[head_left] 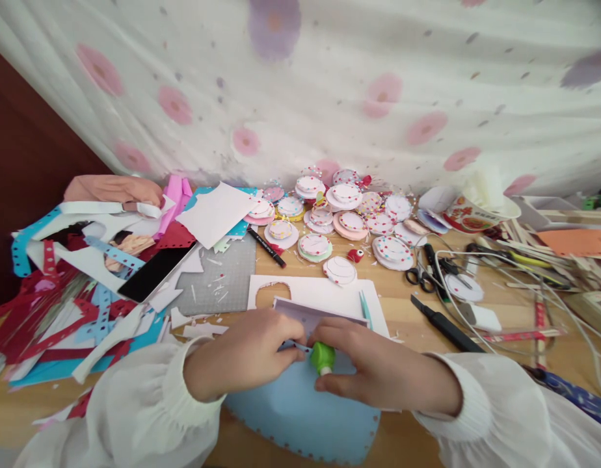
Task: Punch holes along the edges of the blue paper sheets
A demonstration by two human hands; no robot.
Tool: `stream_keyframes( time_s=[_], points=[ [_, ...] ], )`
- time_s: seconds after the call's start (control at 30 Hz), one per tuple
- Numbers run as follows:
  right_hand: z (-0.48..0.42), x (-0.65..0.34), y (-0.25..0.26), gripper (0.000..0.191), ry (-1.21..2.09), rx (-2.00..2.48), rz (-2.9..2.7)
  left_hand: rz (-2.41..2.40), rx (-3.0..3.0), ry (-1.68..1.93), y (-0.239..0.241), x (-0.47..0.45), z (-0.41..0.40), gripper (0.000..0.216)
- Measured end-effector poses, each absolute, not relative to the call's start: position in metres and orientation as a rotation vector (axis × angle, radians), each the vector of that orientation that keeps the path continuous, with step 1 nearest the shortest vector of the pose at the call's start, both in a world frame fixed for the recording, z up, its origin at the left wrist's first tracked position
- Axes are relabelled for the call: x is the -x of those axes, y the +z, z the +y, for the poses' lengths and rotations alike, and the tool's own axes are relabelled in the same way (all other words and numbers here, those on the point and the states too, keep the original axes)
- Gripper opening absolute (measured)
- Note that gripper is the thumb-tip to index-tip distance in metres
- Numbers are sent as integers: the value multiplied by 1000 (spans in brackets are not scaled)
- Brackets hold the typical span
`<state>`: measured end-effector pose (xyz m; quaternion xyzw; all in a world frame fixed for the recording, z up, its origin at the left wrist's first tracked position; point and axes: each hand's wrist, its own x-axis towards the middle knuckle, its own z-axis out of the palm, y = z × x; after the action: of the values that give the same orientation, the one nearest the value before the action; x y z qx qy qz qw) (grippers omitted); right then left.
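My right hand [371, 361] holds a small bright green bottle [322, 356] with a pale tip between thumb and fingers. Close beside it, my left hand [249, 354] is closed in a pinch. A thin light-coloured bit shows by its fingertips, too small to name. Both hands are over a light blue sheet of paper [300, 406] with small holes along its curved edge. Just beyond the fingers lies a shallow lilac-grey tray [300, 312], partly hidden by my hands. White card [337, 292] with a cut-out hole lies under the tray.
Several round layered paper pieces with coloured dots [349, 221] stand at the back. Left lie paper scraps [105, 318], a phone [157, 273] and a grey cutting mat [217, 276]. Scissors [420, 279], a black-handled knife [447, 325], a white cable [515, 286] and a paper bowl [480, 211] are right.
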<state>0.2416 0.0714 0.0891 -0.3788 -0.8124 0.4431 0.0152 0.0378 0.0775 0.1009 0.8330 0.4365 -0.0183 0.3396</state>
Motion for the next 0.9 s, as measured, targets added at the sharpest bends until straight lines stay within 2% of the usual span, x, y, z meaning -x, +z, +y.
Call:
stream_keyframes(
  time_s=[0.1, 0.3, 0.5, 0.67, 0.8, 0.9],
  points=[
    [72, -243, 87, 35, 1440, 1225, -2501, 1150, -2175, -42, 100, -38, 77, 14],
    [75, -244, 82, 62, 1530, 1144, -2337, 1160, -2135, -17, 95, -37, 76, 16],
    [75, -242, 87, 33, 1501, 1216, -2438, 1163, -2169, -53, 99, -40, 76, 16],
    [75, -242, 82, 43, 1497, 1270, -2362, 1157, -2144, -37, 99, -40, 76, 16],
    [74, -242, 81, 30, 1459, 1348, -2433, 1170, -2151, -43, 98, -40, 76, 16],
    [73, -241, 84, 27, 1451, 1344, -2427, 1158, -2151, -23, 99, -42, 76, 16]
  ],
)
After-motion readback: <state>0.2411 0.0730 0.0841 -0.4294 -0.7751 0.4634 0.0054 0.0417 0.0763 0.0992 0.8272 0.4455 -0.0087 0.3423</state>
